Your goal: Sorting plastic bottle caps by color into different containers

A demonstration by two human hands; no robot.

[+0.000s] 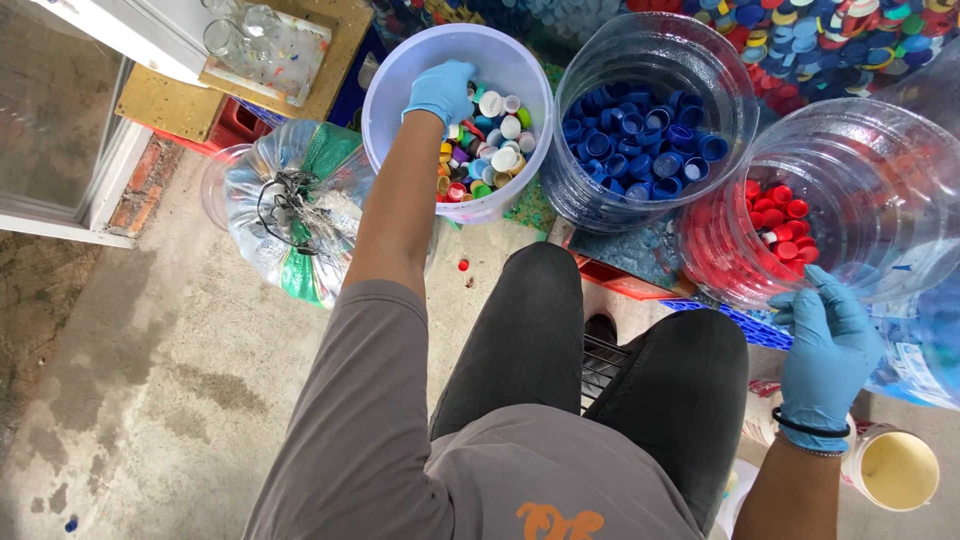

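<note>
My left hand (441, 92), in a blue glove, reaches into a white bucket (400, 70) of mixed-colour bottle caps (490, 150); its fingers curl down among the caps, and whether they grip any is hidden. My right hand (830, 345), also gloved in blue, rests near the lower rim of a clear container (880, 150) holding red caps (780, 215), fingers loosely bent and holding nothing I can see. Between the two stands a clear container (600, 60) of blue caps (640, 140).
A tied clear bag (290, 205) with green inside lies left of the bucket. A heap of loose caps (820, 35) fills the back. A cream cup (897, 468) stands at lower right. A red cap (463, 265) lies on the concrete floor. My knees sit between.
</note>
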